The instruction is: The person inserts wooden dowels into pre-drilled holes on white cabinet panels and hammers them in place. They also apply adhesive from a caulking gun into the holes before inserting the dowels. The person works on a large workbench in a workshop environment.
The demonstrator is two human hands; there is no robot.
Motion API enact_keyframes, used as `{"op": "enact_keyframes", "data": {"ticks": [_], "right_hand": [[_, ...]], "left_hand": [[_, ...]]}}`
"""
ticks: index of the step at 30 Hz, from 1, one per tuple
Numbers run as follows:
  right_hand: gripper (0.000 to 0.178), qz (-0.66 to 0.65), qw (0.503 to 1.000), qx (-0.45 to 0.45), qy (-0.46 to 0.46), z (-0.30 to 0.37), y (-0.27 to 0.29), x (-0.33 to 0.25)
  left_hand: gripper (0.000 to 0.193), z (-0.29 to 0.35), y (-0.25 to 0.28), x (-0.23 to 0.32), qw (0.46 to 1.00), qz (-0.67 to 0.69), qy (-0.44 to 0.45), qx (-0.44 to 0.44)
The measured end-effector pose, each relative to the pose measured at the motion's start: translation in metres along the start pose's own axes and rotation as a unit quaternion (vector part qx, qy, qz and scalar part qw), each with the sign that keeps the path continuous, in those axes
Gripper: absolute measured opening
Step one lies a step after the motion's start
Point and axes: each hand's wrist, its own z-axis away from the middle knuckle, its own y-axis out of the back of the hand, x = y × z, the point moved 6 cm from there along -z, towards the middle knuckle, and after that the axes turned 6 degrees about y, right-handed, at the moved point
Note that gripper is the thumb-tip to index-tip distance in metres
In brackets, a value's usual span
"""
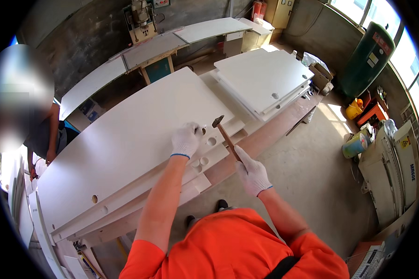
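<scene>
A white knit glove covers my left hand (pixel 186 139), which rests at the near right corner of a large white panel (pixel 135 130). Its fingers are closed round a small metal piece (pixel 203 130), partly hidden, beside a round hole (pixel 212 141) in the panel. My right hand (pixel 253 174), gloved too, grips a hammer (pixel 227 139) by its wooden handle. The hammer's head is raised just right of the panel's edge, apart from the metal piece. More white panels with round holes lie stacked under the large one.
Another stack of white panels (pixel 260 76) lies beyond on the same bench. At the left a person (pixel 44 135) stands by the panel's far end. A green tank (pixel 367 60), a yellow bucket (pixel 354 109) and a pale machine (pixel 387 169) stand at the right.
</scene>
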Motion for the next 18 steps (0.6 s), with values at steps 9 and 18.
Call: {"op": "enact_keyframes", "data": {"ticks": [9,18], "right_hand": [[0.052,0.061,0.993,-0.049,0.091,-0.038,-0.012,0.017],[0.058,0.059,0.986,-0.002,0.156,-0.040,-0.012,0.016]], "left_hand": [[0.022,0.001,0.009,0.011,0.999,-0.003,0.023,-0.036],[0.023,0.000,0.012,0.010,1.000,-0.019,0.009,-0.018]]}}
